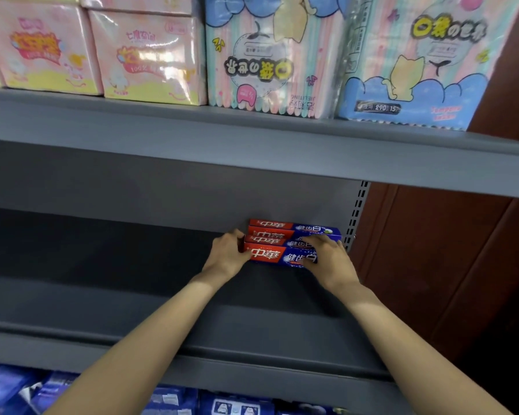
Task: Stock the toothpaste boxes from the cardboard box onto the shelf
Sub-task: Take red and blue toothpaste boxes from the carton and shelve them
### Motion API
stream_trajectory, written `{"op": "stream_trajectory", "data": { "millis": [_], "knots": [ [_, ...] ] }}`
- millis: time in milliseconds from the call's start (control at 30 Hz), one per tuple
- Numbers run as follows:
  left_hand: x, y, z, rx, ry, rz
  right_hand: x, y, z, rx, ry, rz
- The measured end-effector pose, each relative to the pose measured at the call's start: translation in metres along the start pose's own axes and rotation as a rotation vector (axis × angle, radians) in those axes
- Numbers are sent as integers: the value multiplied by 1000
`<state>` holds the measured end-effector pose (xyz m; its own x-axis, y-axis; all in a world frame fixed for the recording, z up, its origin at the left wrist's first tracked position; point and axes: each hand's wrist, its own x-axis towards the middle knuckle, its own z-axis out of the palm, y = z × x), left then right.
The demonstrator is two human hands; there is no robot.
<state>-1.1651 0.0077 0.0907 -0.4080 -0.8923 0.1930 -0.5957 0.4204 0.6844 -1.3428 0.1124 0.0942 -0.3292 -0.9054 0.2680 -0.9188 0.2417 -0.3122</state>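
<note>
At the back right corner of the grey metal shelf [132,295], toward three o'clock, sits a small stack of long, narrow red-and-blue cardboard toothpaste boxes [294,238], glossy and printed with white characters. They lie flat and lengthwise, piled against the smooth grey back panel, just beside the slotted upright rail [355,217]. How many boxes are in the pile is hard to count; at least four printed faces show.

Both bare forearms reach in from six o'clock. The left hand [226,259] is at the stack's nine o'clock end, its fingers curled around the red ends of the boxes. The right hand [327,259] lies over the blue half of the front box, fingers bent down across its top edge and thumb under its front face, gripping it.

Up at twelve o'clock, the shelf above carries soft, shiny plastic-wrapped packs: pink and yellow tissue packs [96,52] toward eleven o'clock, pastel-striped cartoon cat packs [357,55] toward one o'clock. Down at six o'clock, blue crinkly plastic packages [192,399] fill the shelf below. A reddish-brown wood-grain panel [462,265] stands at three o'clock.
</note>
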Motion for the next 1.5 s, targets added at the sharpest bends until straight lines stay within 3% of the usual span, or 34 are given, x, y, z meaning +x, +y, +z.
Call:
{"op": "stream_trajectory", "data": {
  "millis": [133,233,367,500,667,800,1300,1500],
  "knots": [
    [-13,8,-8,84,60,3,-7,-19,-2,71,84,-86],
    [-32,16,-23,433,118,104,-13,-47,-1,193,91,-157],
    [-51,12,-54,738,167,174,-17,-98,3,221,26,-219],
    [-88,-35,-105,922,287,286,-33,-171,21,294,-56,-318],
    [-153,-118,-199,953,261,97,-69,-296,67,409,-81,-435],
    [-210,-204,-284,820,272,-43,-103,-416,108,453,-104,-439],
    [-384,-540,-527,772,197,-672,-209,-818,316,506,-563,-662],
    [-419,-659,-596,771,82,-777,-233,-932,385,527,-685,-631]
  ]
}}
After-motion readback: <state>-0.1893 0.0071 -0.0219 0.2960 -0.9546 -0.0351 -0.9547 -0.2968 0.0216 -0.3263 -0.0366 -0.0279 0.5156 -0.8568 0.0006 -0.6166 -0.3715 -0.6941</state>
